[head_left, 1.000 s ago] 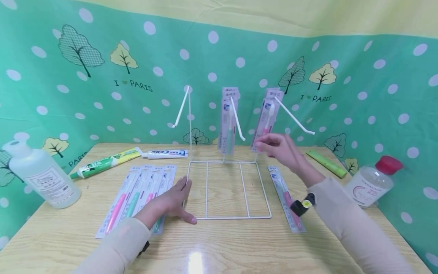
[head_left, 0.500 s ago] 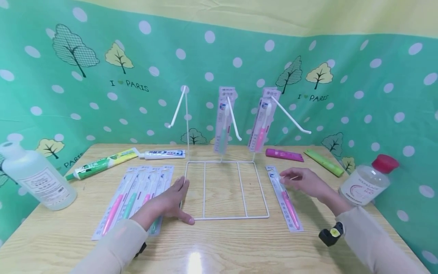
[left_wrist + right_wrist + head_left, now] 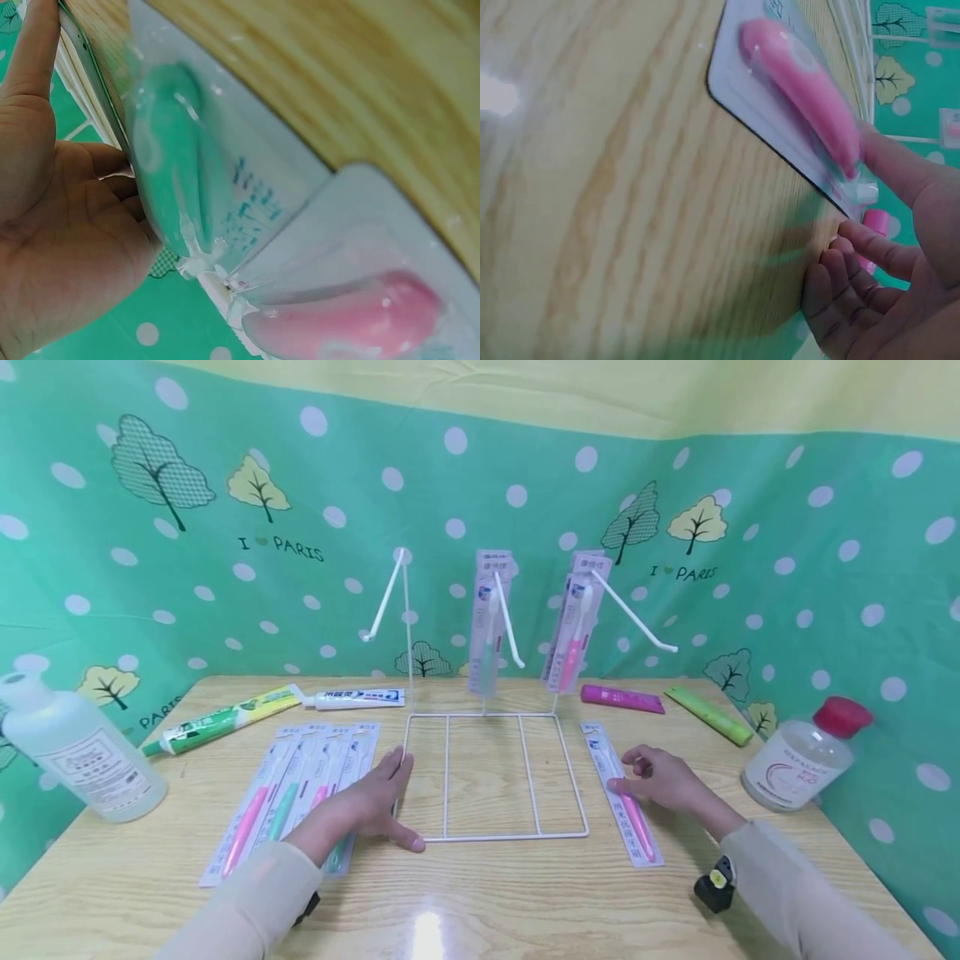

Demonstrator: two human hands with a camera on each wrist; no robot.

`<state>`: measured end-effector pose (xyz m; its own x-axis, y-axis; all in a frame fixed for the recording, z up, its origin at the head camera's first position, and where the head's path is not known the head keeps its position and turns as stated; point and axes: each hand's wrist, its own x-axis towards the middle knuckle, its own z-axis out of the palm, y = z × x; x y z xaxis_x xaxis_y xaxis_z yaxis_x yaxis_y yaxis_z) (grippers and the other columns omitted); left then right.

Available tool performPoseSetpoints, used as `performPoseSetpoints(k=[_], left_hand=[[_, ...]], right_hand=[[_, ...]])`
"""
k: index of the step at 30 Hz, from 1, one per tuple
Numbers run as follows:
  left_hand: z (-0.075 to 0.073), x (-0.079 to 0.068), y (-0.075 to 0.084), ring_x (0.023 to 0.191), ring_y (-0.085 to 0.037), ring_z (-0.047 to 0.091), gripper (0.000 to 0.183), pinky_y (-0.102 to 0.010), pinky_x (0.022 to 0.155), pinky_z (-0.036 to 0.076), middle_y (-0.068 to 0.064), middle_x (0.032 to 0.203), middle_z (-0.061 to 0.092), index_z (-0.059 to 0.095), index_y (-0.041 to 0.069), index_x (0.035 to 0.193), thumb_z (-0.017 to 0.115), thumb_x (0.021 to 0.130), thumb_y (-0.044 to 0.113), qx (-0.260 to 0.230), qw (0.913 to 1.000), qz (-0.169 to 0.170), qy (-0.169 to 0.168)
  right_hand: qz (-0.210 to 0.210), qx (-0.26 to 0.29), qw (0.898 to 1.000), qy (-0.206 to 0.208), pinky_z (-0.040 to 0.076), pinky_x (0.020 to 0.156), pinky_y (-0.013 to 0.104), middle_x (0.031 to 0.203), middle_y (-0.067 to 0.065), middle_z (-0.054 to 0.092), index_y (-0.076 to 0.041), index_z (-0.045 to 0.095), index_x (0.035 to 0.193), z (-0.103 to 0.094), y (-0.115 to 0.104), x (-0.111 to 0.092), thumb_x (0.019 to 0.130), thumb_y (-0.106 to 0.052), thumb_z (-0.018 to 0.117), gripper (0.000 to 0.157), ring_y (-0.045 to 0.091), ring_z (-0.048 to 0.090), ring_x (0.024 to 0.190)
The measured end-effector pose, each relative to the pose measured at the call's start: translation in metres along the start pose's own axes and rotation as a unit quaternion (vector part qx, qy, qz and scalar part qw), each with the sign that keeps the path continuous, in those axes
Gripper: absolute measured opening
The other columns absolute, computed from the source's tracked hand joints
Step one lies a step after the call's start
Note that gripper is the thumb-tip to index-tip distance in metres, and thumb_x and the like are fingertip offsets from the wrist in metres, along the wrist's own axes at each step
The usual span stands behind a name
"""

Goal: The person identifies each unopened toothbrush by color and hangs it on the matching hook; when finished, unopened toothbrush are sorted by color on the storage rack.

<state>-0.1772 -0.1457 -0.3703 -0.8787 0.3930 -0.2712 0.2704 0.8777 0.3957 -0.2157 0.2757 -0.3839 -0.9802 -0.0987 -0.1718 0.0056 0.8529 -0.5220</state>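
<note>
A white wire display rack with three hooks stands mid-table. My left hand rests against its left side, fingers stretched and thumb at the front corner. Beside that hand lie several packaged toothbrushes, pink and green, partly covered by my forearm. My right hand pinches the edge of a pink packaged toothbrush, which lies flat on the table right of the rack. In the right wrist view the thumb lies over the pack and the index fingertip meets its edge. More toothbrush packs hang from the middle and right hooks.
At the back left lie a green-yellow toothpaste tube and a white one. A magenta tube and a lime tube lie at the back right. A pump bottle and a red-capped bottle stand at the sides.
My right hand has come down from the right hook's hanging packs to the pink toothbrush pack on the table, its thumb now on it. The left hand has stayed at the rack.
</note>
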Motion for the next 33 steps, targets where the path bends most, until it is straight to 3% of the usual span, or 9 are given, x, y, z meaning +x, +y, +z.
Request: performPoseSetpoints(k=[16,24,33], left_hand=[[0.002,0.0,-0.004,0.136,-0.037,0.002,0.128,-0.048,0.108,0.014,-0.024,0.148,0.0,0.011,-0.003,0.143,0.076,0.053,0.06,-0.004,0.9999,0.008,0.011],[0.002,0.001,-0.003,0.136,-0.037,0.002,0.128,-0.047,0.108,0.013,-0.024,0.148,0.0,0.011,-0.004,0.143,0.076,0.053,0.06,-0.002,0.9999,0.009,0.011],[0.002,0.002,-0.003,0.136,-0.036,0.001,0.127,-0.048,0.108,0.013,-0.023,0.149,0.0,0.012,-0.002,0.144,0.075,0.053,0.061,-0.002,1.0,0.004,0.005]], right_hand=[[0.028,-0.014,0.999,-0.027,0.041,0.057,0.027,0.09,0.01,0.051,0.0,0.045,0.118,0.0,-0.018,-0.003,0.075,-0.044,0.07,0.066,0.019,0.048,0.07],[0.061,-0.031,0.998,-0.018,0.046,0.061,0.029,0.093,0.011,0.057,0.005,0.049,0.112,0.0,-0.035,-0.005,0.073,-0.025,0.074,0.055,0.019,0.053,0.074],[0.072,0.03,0.997,-0.014,0.049,0.072,0.037,0.107,0.02,0.054,0.004,0.045,0.119,0.002,-0.026,-0.003,0.07,-0.028,0.077,0.067,0.025,0.056,0.084]])
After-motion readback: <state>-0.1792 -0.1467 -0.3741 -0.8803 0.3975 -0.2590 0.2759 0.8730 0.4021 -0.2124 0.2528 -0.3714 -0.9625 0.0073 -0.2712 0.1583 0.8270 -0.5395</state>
